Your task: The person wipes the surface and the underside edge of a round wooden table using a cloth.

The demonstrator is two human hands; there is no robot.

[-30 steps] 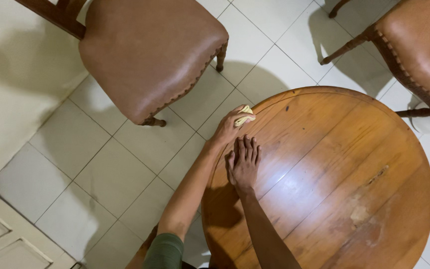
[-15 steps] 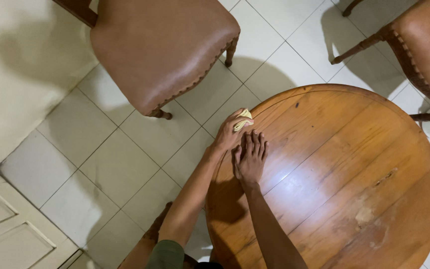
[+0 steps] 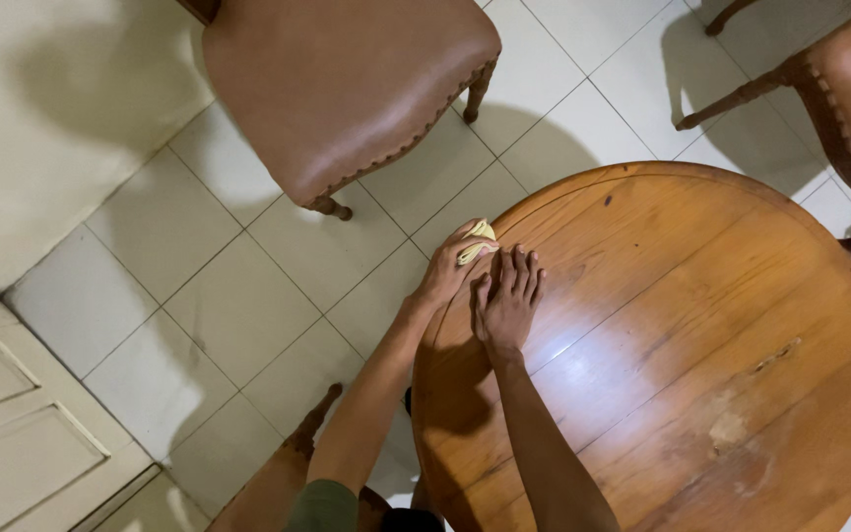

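Observation:
A round wooden table (image 3: 701,325) fills the right half of the head view. My left hand (image 3: 450,271) grips a small yellow cloth (image 3: 477,240) and presses it against the table's left rim. Just to its right, my right hand (image 3: 507,300) lies flat on the tabletop, palm down, fingers stretched and slightly spread, holding nothing. Both forearms reach up from the bottom of the frame.
A brown leather chair (image 3: 347,89) stands on the pale tiled floor (image 3: 238,296) beyond the table's left edge. A second brown chair (image 3: 849,99) is at the top right. A white panelled door (image 3: 22,433) is at the lower left, a cream wall at the upper left.
The view has shifted slightly, with the chairs sliding up and right in the frame. My hands stay together at the table's left rim, the cloth moving a little along the edge.

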